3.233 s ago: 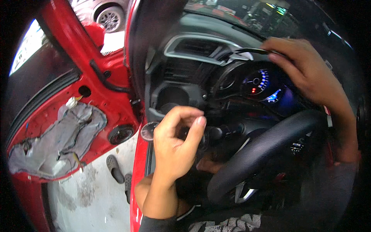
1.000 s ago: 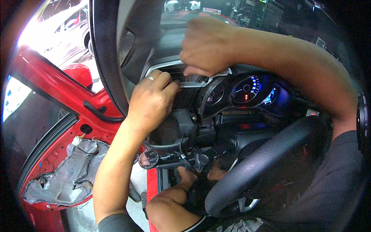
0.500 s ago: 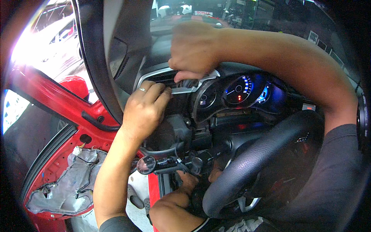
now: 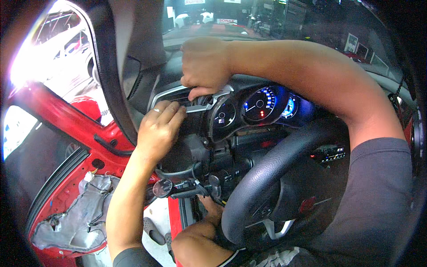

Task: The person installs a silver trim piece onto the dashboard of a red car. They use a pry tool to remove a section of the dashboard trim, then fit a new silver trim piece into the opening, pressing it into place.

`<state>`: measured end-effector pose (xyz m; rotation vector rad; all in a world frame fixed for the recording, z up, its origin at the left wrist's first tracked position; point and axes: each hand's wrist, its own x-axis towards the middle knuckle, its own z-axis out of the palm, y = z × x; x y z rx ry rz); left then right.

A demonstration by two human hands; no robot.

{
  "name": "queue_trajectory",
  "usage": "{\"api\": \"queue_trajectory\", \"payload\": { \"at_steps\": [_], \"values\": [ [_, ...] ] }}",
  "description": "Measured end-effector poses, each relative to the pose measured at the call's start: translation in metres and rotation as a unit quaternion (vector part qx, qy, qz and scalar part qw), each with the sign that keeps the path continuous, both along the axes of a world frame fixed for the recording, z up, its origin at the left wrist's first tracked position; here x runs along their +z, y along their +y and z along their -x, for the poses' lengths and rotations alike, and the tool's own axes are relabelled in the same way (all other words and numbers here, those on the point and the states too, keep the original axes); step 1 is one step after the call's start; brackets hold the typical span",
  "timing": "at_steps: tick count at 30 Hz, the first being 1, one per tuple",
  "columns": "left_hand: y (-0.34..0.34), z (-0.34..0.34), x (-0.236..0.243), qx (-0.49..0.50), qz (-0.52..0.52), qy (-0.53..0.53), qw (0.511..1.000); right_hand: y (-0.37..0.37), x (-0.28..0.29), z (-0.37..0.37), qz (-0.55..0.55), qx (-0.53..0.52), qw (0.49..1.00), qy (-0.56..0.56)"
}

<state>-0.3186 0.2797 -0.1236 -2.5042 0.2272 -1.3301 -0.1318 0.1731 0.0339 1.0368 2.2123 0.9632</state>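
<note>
My left hand [image 4: 158, 129], with a ring on one finger, has its fingers bent and gripping the lower left of the silver-edged side air vent trim [image 4: 201, 108] on the dashboard. My right hand [image 4: 202, 64] reaches across above the instrument cluster [image 4: 260, 104], fingers curled over the upper part of that trim and thumb pointing down at the vent slats; its fingertips are partly hidden. The cluster is lit blue and red. Beneath my left hand is a black recessed dash panel, with a small round item [image 4: 163, 188] on a dark stalk lower down.
The black steering wheel [image 4: 262, 171] is close below the cluster. On the left the red door [image 4: 62, 209] stands open, with a grey liner and loose wires showing. Sandals [image 4: 155, 233] lie on the floor outside. The windscreen [image 4: 284, 22] and dark pillar [image 4: 109, 66] bound the dashboard.
Both hands have moved from apart to together on the vent trim since the earliest frame. Over the last second they sit further left and slightly lower in view, as the whole view has shifted.
</note>
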Motion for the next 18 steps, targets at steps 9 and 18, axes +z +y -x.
{"api": "queue_trajectory", "payload": {
  "at_steps": [9,18],
  "values": [
    [-0.002,0.002,-0.003,0.010,0.022,0.014,1.000,-0.008,-0.004,0.007,-0.022,-0.015,1.000,0.012],
    [-0.003,0.003,0.000,0.011,-0.014,-0.004,1.000,-0.003,-0.003,-0.002,-0.019,0.038,0.999,0.025]
  ]
}}
